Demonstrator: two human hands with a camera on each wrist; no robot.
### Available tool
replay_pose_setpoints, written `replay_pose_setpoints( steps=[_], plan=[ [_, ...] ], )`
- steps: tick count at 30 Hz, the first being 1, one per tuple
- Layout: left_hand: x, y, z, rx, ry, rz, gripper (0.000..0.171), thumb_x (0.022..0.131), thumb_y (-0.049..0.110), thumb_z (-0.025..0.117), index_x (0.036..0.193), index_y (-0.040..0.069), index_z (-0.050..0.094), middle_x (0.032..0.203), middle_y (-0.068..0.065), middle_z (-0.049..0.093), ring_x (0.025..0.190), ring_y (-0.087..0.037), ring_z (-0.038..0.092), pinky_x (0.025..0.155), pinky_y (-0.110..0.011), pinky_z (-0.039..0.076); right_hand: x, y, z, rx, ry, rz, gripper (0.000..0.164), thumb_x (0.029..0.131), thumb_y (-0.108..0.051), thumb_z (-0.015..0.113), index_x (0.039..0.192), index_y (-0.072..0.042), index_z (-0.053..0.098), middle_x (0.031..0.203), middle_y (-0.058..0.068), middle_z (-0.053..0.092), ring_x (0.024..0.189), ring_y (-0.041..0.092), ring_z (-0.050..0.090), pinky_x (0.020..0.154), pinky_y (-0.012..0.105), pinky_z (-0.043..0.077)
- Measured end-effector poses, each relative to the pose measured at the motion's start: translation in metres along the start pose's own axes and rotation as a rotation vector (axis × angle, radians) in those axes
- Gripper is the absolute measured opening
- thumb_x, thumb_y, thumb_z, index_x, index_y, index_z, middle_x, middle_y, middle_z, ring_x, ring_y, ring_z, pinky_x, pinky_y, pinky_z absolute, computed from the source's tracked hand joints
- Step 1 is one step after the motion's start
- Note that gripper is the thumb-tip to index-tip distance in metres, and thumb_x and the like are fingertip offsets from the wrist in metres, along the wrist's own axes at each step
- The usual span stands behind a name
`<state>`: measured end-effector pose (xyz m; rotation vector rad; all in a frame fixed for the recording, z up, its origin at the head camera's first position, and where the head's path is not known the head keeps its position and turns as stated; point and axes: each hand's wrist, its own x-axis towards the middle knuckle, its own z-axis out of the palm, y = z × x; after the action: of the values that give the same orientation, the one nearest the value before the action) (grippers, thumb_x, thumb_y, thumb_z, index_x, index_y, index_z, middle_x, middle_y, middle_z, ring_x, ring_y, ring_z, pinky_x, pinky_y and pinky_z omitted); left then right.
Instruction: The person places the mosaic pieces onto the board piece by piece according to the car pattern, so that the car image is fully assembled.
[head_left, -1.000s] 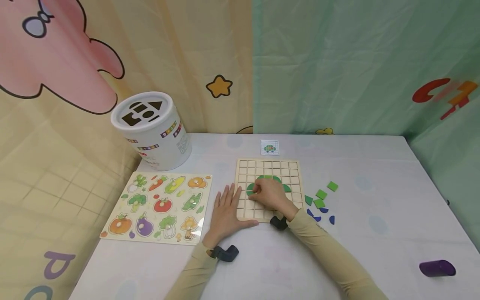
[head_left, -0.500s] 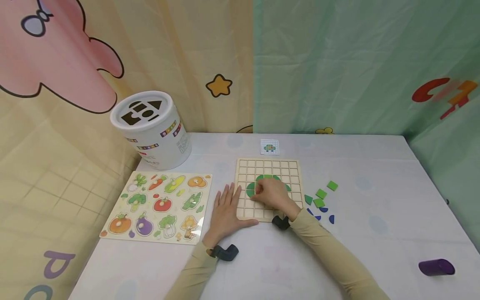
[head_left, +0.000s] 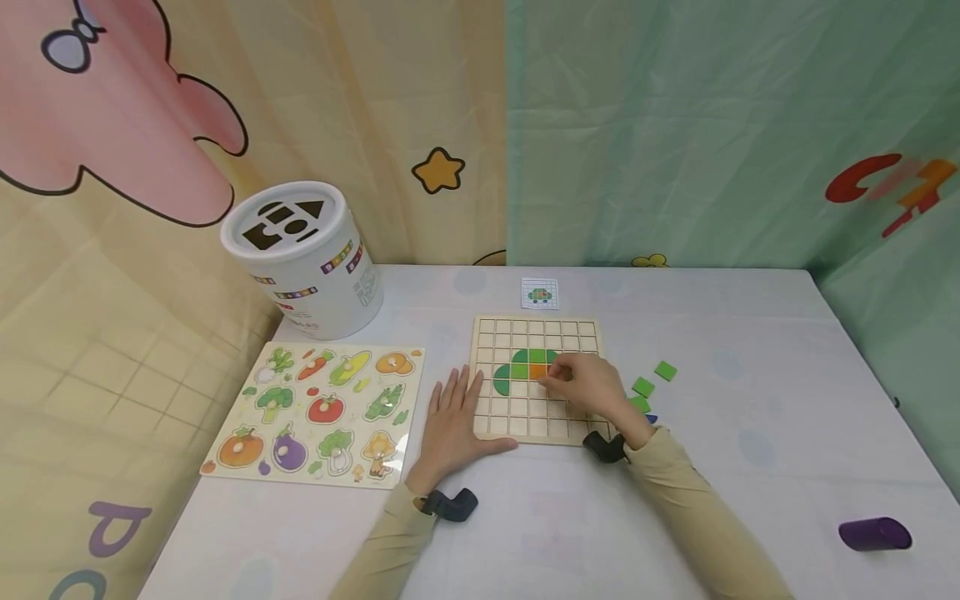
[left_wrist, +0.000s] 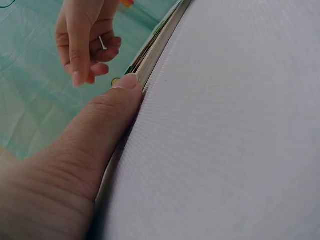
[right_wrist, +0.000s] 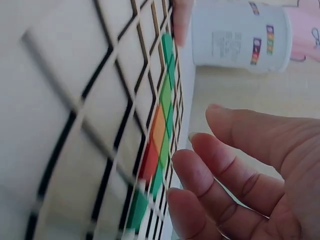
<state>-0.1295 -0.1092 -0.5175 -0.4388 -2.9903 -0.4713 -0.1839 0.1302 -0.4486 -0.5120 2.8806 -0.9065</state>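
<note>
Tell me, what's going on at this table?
A person is working on a wooden grid board. Their left hand touches its near left corner. Their right hand is over its right side, apparently holding nothing. Green pieces, an orange square and a red piece sit in the grid. Loose green squares lie right of the board, and a small picture card lies beyond it.

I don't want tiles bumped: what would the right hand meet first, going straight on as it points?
In the head view, the right hand would probably meet the orange tile on the grid board first; its height is unclear, so it might pass above.
</note>
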Motion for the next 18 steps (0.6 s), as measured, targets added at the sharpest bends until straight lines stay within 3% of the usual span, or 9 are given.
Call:
replay_pose_setpoints(
  steps=[8,18],
  plan=[
    [0.000,0.000,0.001,-0.008,-0.013,-0.006,0.119,0.065,0.082,0.057,0.152,0.010,0.019,0.157,-0.012,0.010,0.143,-0.026,0.002,0.114,-0.042,-0.002,-0.024,0.047,-0.031,0.034,0.088,0.065,0.021,0.085,-0.031,0.072,0.076,-0.014,0.066,0.067,-0.004,0.060,0.058,0.014,0.051,0.047,0.029,0.040],
    [0.000,0.000,0.000,-0.012,-0.012,-0.006,0.119,0.065,0.081,0.058,0.152,0.010,0.019,0.157,-0.012,0.010,0.143,-0.026,0.001,0.114,-0.043,-0.001,-0.047,0.094,-0.054,-0.002,0.113,0.238,0.029,0.086,-0.034,0.070,0.088,-0.005,0.066,0.079,0.005,0.063,0.068,0.020,0.053,0.056,0.030,0.040]
  ],
)
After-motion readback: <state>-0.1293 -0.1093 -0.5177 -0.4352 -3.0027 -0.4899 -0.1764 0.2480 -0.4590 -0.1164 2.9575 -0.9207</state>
